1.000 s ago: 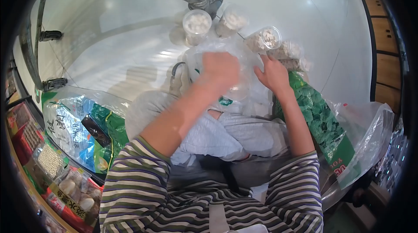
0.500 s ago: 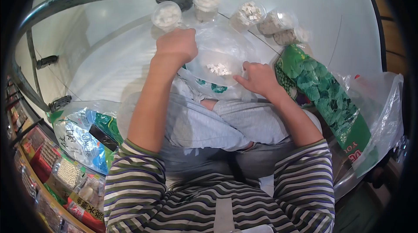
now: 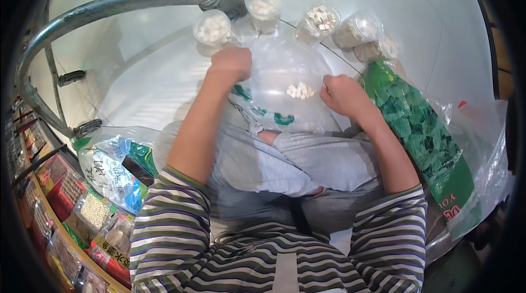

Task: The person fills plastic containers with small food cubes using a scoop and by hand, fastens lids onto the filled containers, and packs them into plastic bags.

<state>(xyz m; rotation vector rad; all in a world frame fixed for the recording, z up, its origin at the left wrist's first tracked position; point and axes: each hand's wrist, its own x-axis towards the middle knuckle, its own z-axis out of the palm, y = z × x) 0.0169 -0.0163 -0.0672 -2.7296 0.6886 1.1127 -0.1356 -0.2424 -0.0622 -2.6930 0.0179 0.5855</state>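
The left hand (image 3: 232, 64) and right hand (image 3: 347, 98), fingers curled tight, grip opposite edges of the clear plastic bag (image 3: 271, 74) at centre frame, presumably to spread it around the white cubes (image 3: 301, 91).

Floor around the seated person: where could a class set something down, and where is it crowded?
Bare floor lies left of the clear bag, between the metal frame and the left forearm. Another bare patch lies right of the tubs, beyond the green package. Crowded: the tubs, and the space between left hand and right hand, filled by the clear bag.
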